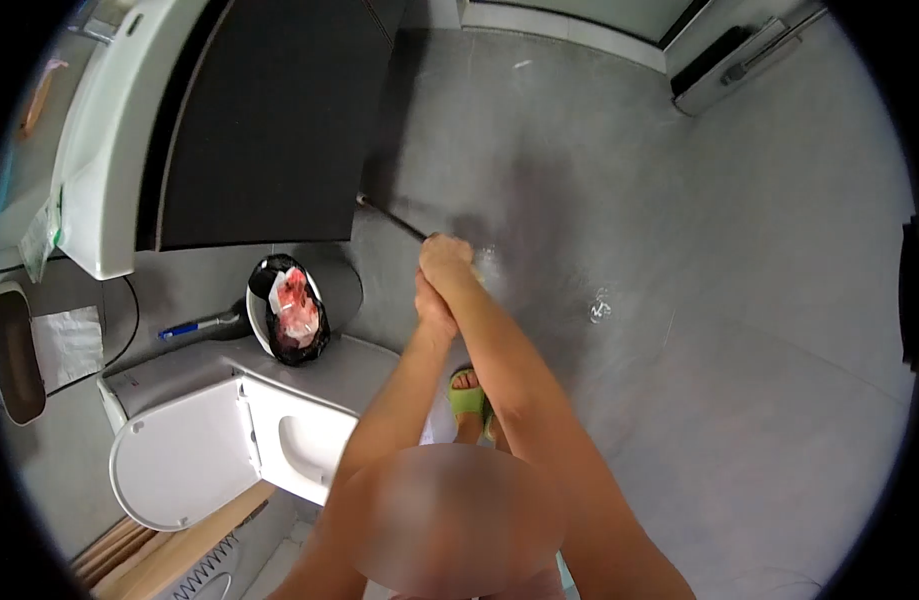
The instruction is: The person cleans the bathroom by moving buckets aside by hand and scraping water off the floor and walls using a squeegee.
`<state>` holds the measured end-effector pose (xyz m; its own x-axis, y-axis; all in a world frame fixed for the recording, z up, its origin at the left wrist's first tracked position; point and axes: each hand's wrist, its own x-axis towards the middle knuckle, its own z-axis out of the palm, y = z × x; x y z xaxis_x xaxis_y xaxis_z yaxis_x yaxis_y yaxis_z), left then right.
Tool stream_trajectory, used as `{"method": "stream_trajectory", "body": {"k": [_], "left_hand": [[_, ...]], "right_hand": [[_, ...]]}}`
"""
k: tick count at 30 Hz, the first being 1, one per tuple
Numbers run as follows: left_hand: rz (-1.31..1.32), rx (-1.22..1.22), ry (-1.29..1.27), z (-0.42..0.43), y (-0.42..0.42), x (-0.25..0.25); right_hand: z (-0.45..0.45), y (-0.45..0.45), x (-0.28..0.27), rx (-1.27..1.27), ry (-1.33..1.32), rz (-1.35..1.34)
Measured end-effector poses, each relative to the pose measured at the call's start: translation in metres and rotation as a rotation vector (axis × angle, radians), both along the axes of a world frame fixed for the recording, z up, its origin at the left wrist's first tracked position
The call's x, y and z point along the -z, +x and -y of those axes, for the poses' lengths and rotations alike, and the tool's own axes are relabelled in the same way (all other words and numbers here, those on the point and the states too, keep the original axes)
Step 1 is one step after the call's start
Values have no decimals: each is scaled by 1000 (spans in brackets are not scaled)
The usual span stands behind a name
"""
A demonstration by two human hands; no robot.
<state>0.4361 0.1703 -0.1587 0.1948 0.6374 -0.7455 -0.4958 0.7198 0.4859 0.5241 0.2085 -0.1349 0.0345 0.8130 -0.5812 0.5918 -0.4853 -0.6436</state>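
Note:
Both hands are wrapped round a thin dark pole (391, 219), one close to the other. My right hand (449, 262) grips it farther out. My left hand (435, 308) is closed just below, against the right wrist. From the right hand the pole slants up and left, its end near the corner of a dark cabinet. Whatever is at the pole's other end is hidden behind my hands and forearms. Below the hands, a foot in a green slipper (467, 397) stands on the grey floor (619, 400).
To the left stands a bin (341, 285) with a black liner, holding a red-and-white wrapper (295, 308). Beside it is a toilet with its white lid (189, 455) raised. The dark cabinet (269, 120) carries a white basin (99, 200). White marks (600, 307) show on the floor.

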Motion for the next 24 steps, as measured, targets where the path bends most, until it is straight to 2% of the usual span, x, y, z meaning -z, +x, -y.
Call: {"method": "stream_trajectory", "body": {"k": [2, 3, 4, 5, 6, 7, 8, 11, 13, 15, 17, 19, 20, 21, 22, 23, 24], "left_hand": [[-83, 80, -38, 3, -9, 5], [-295, 162, -43, 7, -2, 0], [-494, 248, -42, 11, 8, -8], [-482, 258, -124, 19, 11, -7], [-474, 260, -131, 26, 14, -8], [-442, 301, -178, 37, 19, -9], [-408, 341, -223, 46, 26, -12], [-367, 465, -260, 65, 43, -27], [-337, 501, -250, 63, 61, -50], [-314, 540, -236, 58, 73, -68], [-290, 584, -208, 46, 87, -73], [-284, 582, -197, 30, 99, -71], [-280, 568, -195, 22, 103, -76], [-288, 566, -197, 13, 106, -76], [-341, 521, -141, 1, 111, -78], [-394, 474, -81, -16, 118, -75], [-401, 470, -72, -35, 123, -65]], "right_hand": [[28, 18, 22, -177, 198, 204], [51, 41, 20, -196, 132, 38], [79, 29, 106, -2, 151, 172], [118, 62, 66, 158, -63, 114], [162, 80, 98, 69, -94, 189], [226, 101, 128, -104, 75, 333], [258, 134, 89, 130, -271, 223], [389, 194, 50, 91, -308, 387], [417, 226, 0, 63, -429, 520], [410, 247, -44, 34, -418, 563], [388, 258, -54, 20, -405, 607], [330, 255, -60, 107, -214, 435], [285, 251, -59, 102, -186, 440], [245, 241, -29, 64, -63, 416], [196, 228, -7, 141, 70, 275], [133, 215, -9, 130, 15, 250], [86, 206, 20, -221, 252, 305]]}}
